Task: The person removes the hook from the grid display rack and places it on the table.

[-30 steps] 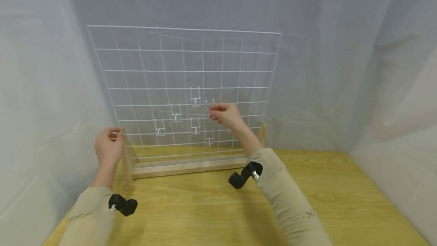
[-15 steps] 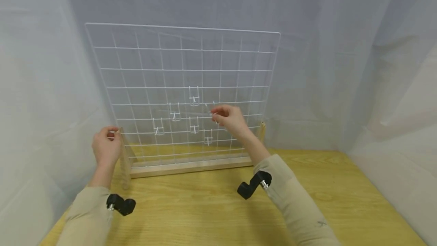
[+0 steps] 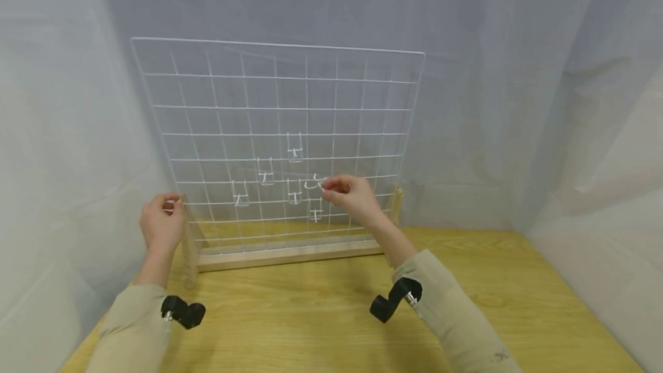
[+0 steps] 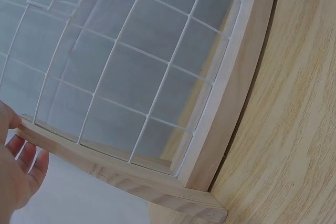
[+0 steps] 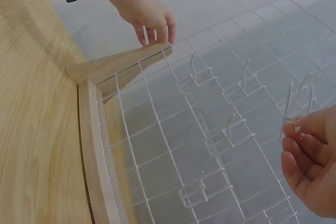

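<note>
A white wire grid panel [image 3: 279,45] stands upright in a wooden stand [image 3: 290,258]. At the left, my left hand [image 3: 162,223] grips the top of the stand's side post [image 4: 105,165], thumb on one side and fingers on the other. My right hand [image 3: 354,197] pinches a small white wire hook [image 5: 287,103] between thumb and fingertips, in front of the grid's middle right. This hook's two bent prongs point left, tilted, in the head view. Several similar hooks hang on the grid, among them an upper hook [image 3: 294,150] and a left hook [image 3: 241,196].
A yellowish wood-grain table [image 3: 290,315] lies under the stand. Pale sheeting [image 3: 466,102] surrounds the table at the back and sides. Black mounts [image 3: 183,312] are fixed on both sleeved wrists.
My right hand has moved down and slightly right. The hook it pinches, earlier with prongs upright at a grid wire, is now tilted and lower. My left hand has stayed on the post.
</note>
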`<act>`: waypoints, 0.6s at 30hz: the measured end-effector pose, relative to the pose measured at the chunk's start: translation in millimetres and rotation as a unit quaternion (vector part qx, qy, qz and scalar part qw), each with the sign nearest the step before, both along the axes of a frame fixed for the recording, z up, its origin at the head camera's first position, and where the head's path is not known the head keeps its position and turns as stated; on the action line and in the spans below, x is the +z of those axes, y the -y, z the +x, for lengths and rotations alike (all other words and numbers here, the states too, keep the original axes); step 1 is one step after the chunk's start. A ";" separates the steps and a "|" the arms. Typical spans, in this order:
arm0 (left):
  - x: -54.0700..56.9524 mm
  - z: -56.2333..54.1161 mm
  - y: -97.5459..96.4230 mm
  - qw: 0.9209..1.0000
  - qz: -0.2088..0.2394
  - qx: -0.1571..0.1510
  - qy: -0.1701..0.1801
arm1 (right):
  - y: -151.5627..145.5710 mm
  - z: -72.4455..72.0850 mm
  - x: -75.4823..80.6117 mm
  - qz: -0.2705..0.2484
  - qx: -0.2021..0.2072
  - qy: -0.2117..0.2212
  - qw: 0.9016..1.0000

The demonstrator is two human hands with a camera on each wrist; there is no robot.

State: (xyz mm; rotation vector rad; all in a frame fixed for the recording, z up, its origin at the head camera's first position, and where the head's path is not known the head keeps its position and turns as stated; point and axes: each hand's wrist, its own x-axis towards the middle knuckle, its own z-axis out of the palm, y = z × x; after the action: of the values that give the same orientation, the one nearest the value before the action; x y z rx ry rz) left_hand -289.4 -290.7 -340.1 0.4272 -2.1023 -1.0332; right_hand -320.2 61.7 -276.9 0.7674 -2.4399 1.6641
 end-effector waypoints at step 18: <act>3.8 2.2 -3.0 1.000 -0.002 -0.003 -0.007 | 14.6 28.0 -25.5 0.027 0.086 0.007 0.996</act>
State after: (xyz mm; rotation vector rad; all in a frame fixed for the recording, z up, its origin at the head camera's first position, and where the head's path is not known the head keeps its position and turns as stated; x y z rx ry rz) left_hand -287.2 -287.7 -336.3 0.4107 -2.0953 -1.0334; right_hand -292.2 47.1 -302.4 1.0027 -2.5004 1.6704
